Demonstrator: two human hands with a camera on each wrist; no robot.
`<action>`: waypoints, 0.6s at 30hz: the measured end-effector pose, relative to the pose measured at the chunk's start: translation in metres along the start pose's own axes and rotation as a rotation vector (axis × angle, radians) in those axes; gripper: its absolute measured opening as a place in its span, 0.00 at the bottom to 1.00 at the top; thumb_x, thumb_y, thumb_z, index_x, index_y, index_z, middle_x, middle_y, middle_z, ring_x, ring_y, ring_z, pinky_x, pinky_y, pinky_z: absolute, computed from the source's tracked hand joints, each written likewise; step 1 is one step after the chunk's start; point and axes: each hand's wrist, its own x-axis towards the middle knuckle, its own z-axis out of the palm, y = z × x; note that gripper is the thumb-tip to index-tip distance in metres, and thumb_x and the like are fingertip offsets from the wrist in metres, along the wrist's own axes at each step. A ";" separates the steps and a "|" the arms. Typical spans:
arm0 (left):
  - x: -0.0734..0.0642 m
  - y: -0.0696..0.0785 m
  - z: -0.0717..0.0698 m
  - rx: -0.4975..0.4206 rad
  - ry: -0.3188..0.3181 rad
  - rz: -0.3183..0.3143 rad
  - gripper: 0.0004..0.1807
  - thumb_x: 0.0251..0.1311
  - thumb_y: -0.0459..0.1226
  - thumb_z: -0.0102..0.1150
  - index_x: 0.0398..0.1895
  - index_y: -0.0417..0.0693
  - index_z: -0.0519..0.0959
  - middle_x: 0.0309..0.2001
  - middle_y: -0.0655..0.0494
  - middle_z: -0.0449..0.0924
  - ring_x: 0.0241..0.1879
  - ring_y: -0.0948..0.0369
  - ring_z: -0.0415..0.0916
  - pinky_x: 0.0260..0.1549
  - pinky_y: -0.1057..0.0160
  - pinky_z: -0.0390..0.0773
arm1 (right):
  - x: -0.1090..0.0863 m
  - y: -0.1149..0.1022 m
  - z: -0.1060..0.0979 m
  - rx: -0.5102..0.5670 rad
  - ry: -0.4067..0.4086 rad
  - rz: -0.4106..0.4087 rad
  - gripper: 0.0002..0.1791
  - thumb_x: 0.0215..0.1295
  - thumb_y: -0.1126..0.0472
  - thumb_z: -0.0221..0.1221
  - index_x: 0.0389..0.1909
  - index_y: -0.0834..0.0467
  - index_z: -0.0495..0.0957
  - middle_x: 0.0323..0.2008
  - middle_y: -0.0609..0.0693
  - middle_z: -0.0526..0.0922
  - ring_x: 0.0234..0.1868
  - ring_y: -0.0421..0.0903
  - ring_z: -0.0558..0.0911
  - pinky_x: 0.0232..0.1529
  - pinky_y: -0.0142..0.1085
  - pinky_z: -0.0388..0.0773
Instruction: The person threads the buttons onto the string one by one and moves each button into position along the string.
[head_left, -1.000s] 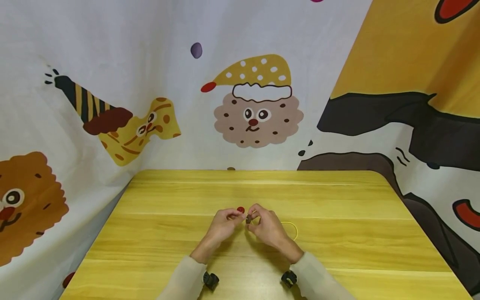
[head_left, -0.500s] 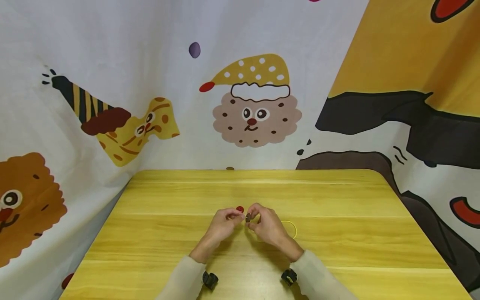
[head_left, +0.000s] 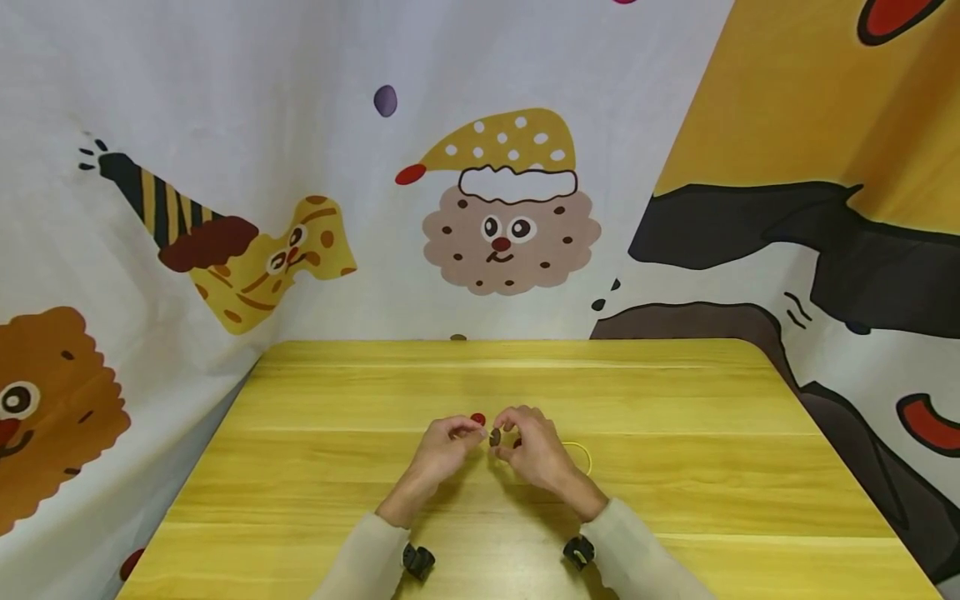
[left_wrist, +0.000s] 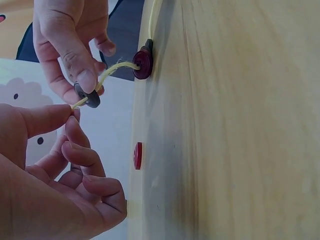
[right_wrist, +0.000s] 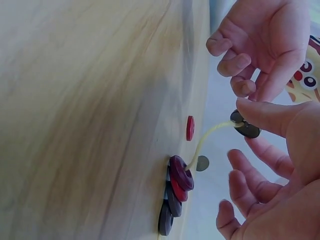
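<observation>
My left hand (head_left: 443, 450) pinches the end of a yellow string (left_wrist: 114, 69) between thumb and index finger. My right hand (head_left: 534, 448) pinches a dark button (right_wrist: 246, 128) with thumb and fingers, right beside the left fingertips. The string passes through this button, its short end reaching the left fingertips in the left wrist view. From the button it curves down to a dark red button (right_wrist: 181, 173) on the table. Behind that one, a bright red button (right_wrist: 178, 189) and dark ones (right_wrist: 166, 218) lie overlapping in a row.
A loose red button (head_left: 477, 418) lies on the wooden table (head_left: 337, 517) just beyond the left fingertips. The string's yellow loop (head_left: 588, 460) lies right of the right hand. A printed cloth (head_left: 337, 125) hangs behind the table.
The dark button has turned slightly in the right fingers, which have spread a little. A dark red button now shows beneath the right hand. The left hand keeps its pinch.
</observation>
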 end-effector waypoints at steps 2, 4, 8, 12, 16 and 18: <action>0.000 0.001 0.000 -0.003 0.000 -0.001 0.10 0.66 0.38 0.61 0.39 0.39 0.84 0.32 0.53 0.73 0.30 0.60 0.67 0.27 0.66 0.69 | 0.000 0.000 -0.001 0.003 -0.002 0.009 0.16 0.52 0.63 0.73 0.39 0.51 0.79 0.38 0.50 0.80 0.43 0.54 0.76 0.51 0.54 0.64; 0.000 0.001 0.000 -0.007 0.001 -0.002 0.10 0.66 0.39 0.61 0.39 0.39 0.84 0.32 0.54 0.73 0.30 0.60 0.67 0.27 0.66 0.69 | -0.001 0.001 -0.002 0.001 -0.007 0.016 0.16 0.53 0.63 0.73 0.39 0.51 0.79 0.39 0.50 0.81 0.44 0.54 0.76 0.52 0.56 0.63; 0.000 0.001 0.002 -0.016 -0.002 -0.012 0.11 0.67 0.39 0.61 0.40 0.38 0.84 0.32 0.54 0.73 0.30 0.60 0.67 0.27 0.66 0.69 | -0.001 0.002 -0.003 -0.003 -0.019 0.023 0.15 0.53 0.63 0.73 0.40 0.51 0.79 0.39 0.50 0.81 0.45 0.54 0.76 0.51 0.55 0.62; 0.001 0.001 0.003 -0.021 -0.009 -0.015 0.11 0.67 0.39 0.61 0.40 0.39 0.84 0.32 0.54 0.74 0.30 0.60 0.67 0.27 0.66 0.69 | -0.002 0.004 -0.004 -0.012 -0.031 0.032 0.14 0.54 0.62 0.73 0.41 0.52 0.80 0.39 0.48 0.81 0.46 0.54 0.76 0.47 0.53 0.60; 0.001 0.002 0.005 -0.024 -0.021 -0.014 0.12 0.67 0.40 0.61 0.41 0.38 0.84 0.32 0.54 0.75 0.32 0.59 0.68 0.29 0.65 0.70 | -0.002 0.008 -0.006 -0.019 -0.035 0.037 0.15 0.54 0.63 0.72 0.42 0.54 0.81 0.39 0.48 0.82 0.47 0.53 0.76 0.46 0.51 0.60; 0.002 0.001 0.005 -0.029 -0.027 -0.017 0.12 0.67 0.40 0.60 0.41 0.38 0.84 0.33 0.55 0.75 0.32 0.58 0.68 0.30 0.65 0.69 | -0.002 0.009 -0.007 -0.009 -0.037 0.040 0.15 0.55 0.64 0.72 0.43 0.55 0.81 0.39 0.47 0.83 0.48 0.53 0.77 0.46 0.51 0.59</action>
